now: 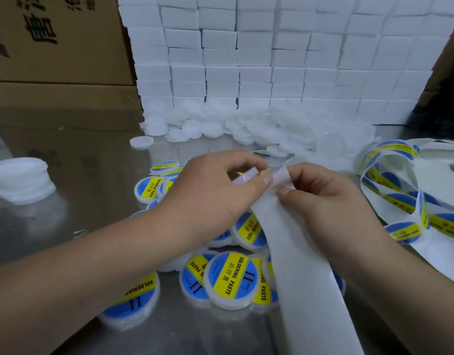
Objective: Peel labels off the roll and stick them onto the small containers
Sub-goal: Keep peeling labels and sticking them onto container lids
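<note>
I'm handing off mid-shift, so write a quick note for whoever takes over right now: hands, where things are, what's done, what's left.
Left hand: grips what looks like a white container.
Right hand: pinches the top of the backing strip, which trails toward the camera.
Label strip: looped on the right, labels on it.
Done: labelled containers heaped under the hands.
Left: unlabelled containers piled at the back, a stack far left.

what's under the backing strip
Labelled containers lie under the backing strip, showing at its edges. Others may be hidden by it and by the right hand pinching it.
</note>
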`<state>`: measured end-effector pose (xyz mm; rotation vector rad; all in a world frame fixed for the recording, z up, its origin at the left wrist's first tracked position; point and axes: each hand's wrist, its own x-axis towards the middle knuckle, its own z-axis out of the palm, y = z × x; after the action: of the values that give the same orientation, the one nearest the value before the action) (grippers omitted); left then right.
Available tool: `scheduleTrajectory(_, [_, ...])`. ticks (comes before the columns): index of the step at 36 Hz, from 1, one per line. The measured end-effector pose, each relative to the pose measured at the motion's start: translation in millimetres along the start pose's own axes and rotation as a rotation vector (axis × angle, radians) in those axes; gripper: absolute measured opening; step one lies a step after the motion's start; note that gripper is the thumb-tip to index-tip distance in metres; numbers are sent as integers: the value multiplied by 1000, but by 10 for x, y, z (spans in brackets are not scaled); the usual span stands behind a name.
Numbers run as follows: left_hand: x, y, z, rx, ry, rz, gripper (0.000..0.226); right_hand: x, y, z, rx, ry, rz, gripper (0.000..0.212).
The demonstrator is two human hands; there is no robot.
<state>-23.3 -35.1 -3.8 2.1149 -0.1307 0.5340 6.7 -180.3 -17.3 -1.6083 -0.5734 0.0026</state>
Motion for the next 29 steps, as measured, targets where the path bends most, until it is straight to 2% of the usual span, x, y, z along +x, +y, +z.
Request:
scheduleTrajectory(1, [25, 10, -17, -25, 23, -1, 2, 2, 2, -3, -15, 8, 6, 46])
scheduleTrajectory(3, [80, 9, -49, -100, 136, -14, 13, 5, 11, -4, -53, 30, 15, 43])
scheduleTrajectory(5, [139, 1, -91, -177, 270, -73, 16, 10, 29, -3, -83, 74, 13, 37])
scheduleTrajectory(8, [198, -25, -137, -245, 391, -126, 20, 4, 44, -15, -204, 195, -104, 51])
scheduleTrajectory(11, [183, -37, -123, -201, 360, -107, 19, -26, 22, -28, -337, 240, -226, 73])
scheduleTrajectory(13, [151, -33, -93, -163, 314, -84, 16, -28, 15, -36, -389, 266, -273, 76])
scheduleTrajectory(16, [124, -34, -80, -120, 287, -38, 13, -20, 8, -46, -398, 269, -333, 60])
scheduleTrajectory(22, [84, -47, -77, -49, 286, 70, 15, -33, -13, -9, -285, 186, -164, 31])
scheduleTrajectory(26, [68, -43, -83, 69, 301, 162, 29, -31, -67, -40, -143, 170, -111, 26])
scheduleTrajectory(29, [58, -33, -99, 134, 289, 216, 30, -33, -82, -54, -64, 197, -77, 31])
